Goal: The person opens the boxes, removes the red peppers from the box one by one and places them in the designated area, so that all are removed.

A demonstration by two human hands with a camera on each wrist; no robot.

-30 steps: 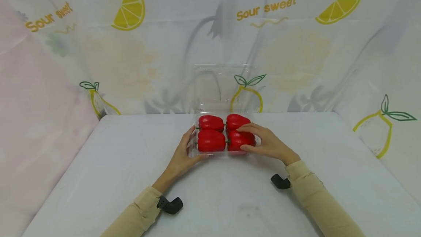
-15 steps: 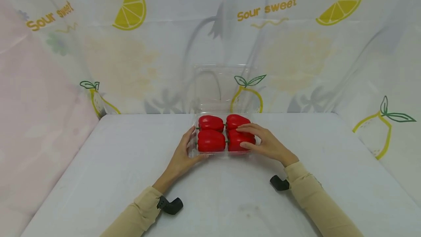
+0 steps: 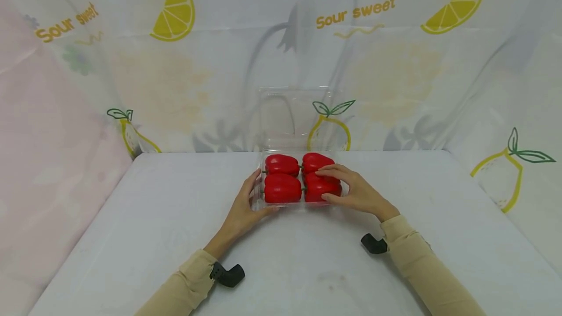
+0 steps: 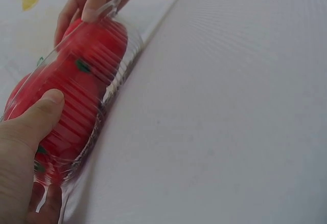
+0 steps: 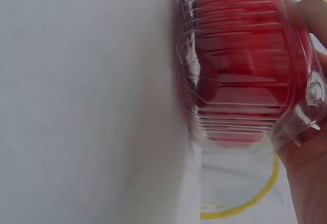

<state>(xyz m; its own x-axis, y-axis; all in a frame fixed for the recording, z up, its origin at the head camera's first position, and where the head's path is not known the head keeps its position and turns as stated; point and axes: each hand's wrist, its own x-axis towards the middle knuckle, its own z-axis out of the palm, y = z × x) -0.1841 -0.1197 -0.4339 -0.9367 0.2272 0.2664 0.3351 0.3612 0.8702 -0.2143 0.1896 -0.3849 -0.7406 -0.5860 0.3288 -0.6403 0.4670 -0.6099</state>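
Booth-like tabletop setting, lemon-print cloth (image 3: 281,62) behind, pink cloth (image 3: 48,135) at left, white table (image 3: 290,267)

left sleeve (image 3: 180,284): long, beige, plain woven-looking cloth, with creases and gathered folds behind the cuff. left cuff (image 3: 204,259): same beige, ending at the wrist. left wrist camera (image 3: 231,276): matte black housing, bent like an elbow, blunt rounded end; joined to a black mounting band (image 3: 216,270) bearing small dots or holes, too small to tell which. right sleeve (image 3: 432,274): matching beige, smoother along the forearm, some wrinkling near the right cuff (image 3: 394,227). right wrist camera (image 3: 373,243): matte black, same bent form; its mounting is hidden. left hand (image 3: 243,211) and right hand (image 3: 361,194): both bare. left thumbnail (image 4: 53,95): uncovered, rounded.
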